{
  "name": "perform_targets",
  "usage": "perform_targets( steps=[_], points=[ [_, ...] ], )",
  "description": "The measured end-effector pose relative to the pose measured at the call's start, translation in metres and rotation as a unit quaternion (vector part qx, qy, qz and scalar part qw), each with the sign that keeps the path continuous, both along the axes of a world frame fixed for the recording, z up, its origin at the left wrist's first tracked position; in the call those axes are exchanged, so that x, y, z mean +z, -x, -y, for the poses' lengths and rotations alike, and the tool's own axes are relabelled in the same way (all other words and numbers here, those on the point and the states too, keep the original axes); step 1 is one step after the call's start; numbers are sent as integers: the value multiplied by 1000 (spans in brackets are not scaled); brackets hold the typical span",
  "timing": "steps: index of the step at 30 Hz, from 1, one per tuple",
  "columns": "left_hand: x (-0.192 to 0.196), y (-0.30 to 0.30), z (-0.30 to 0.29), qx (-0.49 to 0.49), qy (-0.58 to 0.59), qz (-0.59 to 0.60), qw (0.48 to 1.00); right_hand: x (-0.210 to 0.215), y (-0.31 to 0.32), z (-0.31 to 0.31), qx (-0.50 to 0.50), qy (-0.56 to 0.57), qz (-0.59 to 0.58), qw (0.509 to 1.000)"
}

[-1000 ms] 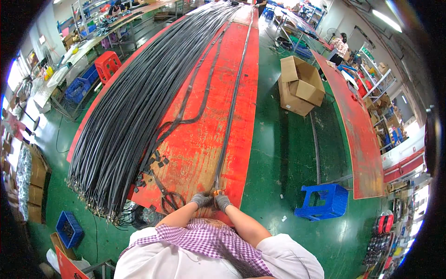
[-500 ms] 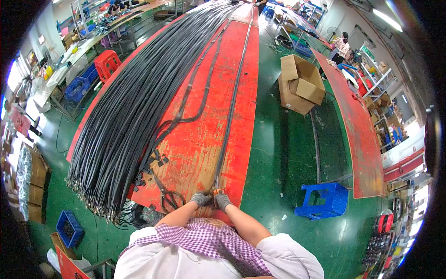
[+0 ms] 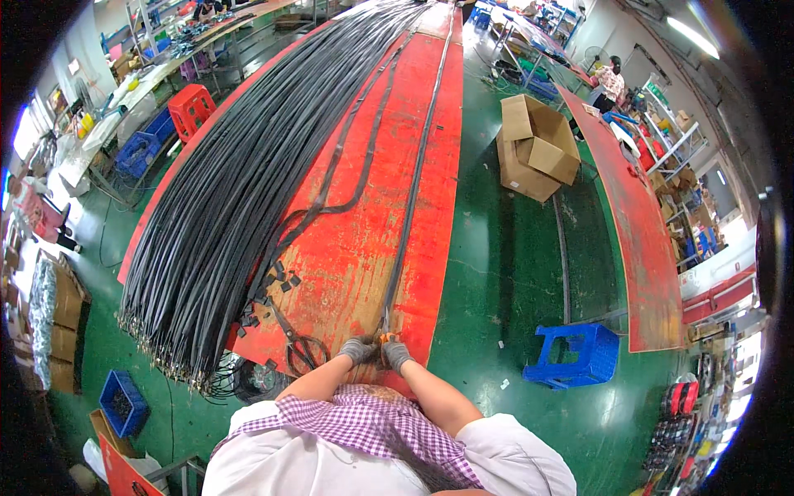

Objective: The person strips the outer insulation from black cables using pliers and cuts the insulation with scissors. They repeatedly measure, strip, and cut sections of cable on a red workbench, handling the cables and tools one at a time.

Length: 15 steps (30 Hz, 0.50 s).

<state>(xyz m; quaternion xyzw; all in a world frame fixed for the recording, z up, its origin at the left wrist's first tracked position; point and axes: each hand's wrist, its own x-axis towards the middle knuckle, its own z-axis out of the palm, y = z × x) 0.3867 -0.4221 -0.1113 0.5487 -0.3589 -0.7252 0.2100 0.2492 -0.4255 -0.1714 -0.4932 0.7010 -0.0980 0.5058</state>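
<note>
Both my hands wear grey gloves and meet at the near edge of a long red table (image 3: 413,273). My left hand (image 3: 357,350) is closed at the near end of a single black cable (image 3: 411,194) that runs away up the table. Close against it, my right hand (image 3: 395,354) is closed around a small orange-handled tool (image 3: 387,338); its working end is too small to make out. Large black-handled scissors (image 3: 299,345) lie to the left of my hands. Near them are several small black pieces (image 3: 285,281).
A thick bundle of black cables (image 3: 240,182) covers the table's left side, its ends hanging over the near edge. On the green floor to the right are an open cardboard box (image 3: 538,157) and a blue stool (image 3: 572,357). A blue crate (image 3: 124,403) sits lower left.
My hands stay at the cable's near end with barely any shift. At the far left, a person in pink has moved slightly.
</note>
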Motion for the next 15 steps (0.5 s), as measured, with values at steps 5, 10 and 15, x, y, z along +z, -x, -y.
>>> perform_targets(
  steps=[5, 10, 15],
  points=[
    [57, -1, 0, -11, -16, -8, 1000, 0, 2, 2, 91, -12, -13, 996],
    [72, -2, 0, -21, 9, 58, 998, -26, 4, 2, 106, 13, -17, 994],
    [62, -1, 0, -17, 18, 36, 999, -25, 3, 0, -26, -38, 52, 998]
  ],
)
